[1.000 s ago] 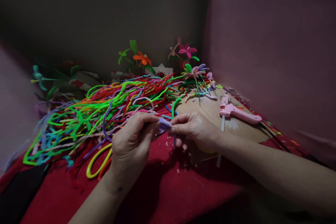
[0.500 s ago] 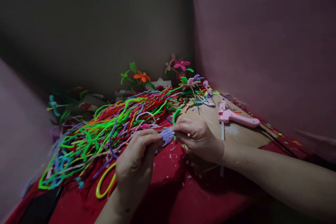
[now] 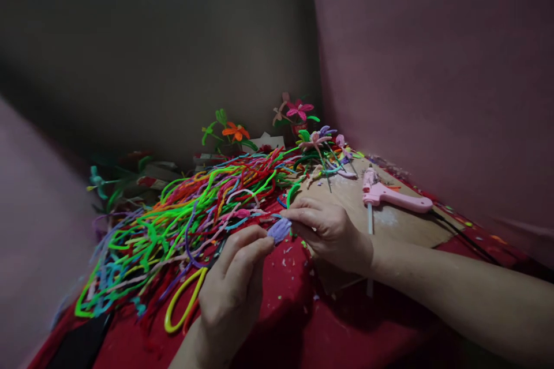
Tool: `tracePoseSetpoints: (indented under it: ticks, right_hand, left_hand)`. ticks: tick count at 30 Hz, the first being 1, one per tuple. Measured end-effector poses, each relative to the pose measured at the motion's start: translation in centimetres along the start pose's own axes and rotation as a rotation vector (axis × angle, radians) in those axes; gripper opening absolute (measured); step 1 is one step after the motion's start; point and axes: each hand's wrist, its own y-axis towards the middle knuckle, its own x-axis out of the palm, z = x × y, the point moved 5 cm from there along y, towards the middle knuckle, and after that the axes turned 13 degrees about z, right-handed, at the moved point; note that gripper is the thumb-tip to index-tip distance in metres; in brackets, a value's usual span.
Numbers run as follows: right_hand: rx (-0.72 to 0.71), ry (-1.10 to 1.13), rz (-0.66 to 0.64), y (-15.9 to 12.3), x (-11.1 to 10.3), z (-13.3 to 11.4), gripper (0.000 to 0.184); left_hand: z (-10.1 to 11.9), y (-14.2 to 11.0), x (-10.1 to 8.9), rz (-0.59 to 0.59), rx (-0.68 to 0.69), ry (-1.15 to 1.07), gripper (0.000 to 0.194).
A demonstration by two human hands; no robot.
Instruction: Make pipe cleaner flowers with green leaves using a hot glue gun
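Note:
Between my two hands is a small purple bundle of fuzzy pipe cleaner (image 3: 279, 231), looped into petal-like shapes. My left hand (image 3: 236, 279) pinches its left side with thumb and fingertips. On the other side, my right hand (image 3: 331, 233) is closed on its upper right end, the thumb partly hidden. A large heap of pipe cleaners (image 3: 182, 213) in many colours lies just beyond my left hand. By my left wrist rests a yellow loop (image 3: 171, 308), which looks like a scissors handle.
A pink glue gun (image 3: 396, 196) with a clear glue stick and black cord lies on a brown board (image 3: 415, 230). Pipe-cleaner flowers (image 3: 315, 139) lie behind it; an orange flower (image 3: 236, 131) stands further back. Small scraps dot the red cloth (image 3: 277, 323). Walls rise behind.
My left hand has shifted slightly right and down, its fingers now lower on the purple bundle. More of the bundle shows. The whole view has shifted a little.

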Motion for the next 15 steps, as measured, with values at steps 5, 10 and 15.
tracePoseSetpoints:
  ticks: [5,10,15]
  right_hand:
    - [-0.024,-0.054,-0.038,-0.2,0.1,0.2,0.024]
    - [-0.031,-0.207,-0.207,-0.6,0.7,0.4,0.026]
    - [-0.013,-0.265,-0.285,-0.8,1.0,0.4,0.026]
  left_hand:
    - [-0.7,0.0,0.2,0.012,-0.111,-0.012,0.026]
    - [-1.7,-0.3,0.7,0.022,-0.375,-0.144,0.020]
    - [-2.2,-0.7,0.9,0.038,-0.603,-0.237,0.013]
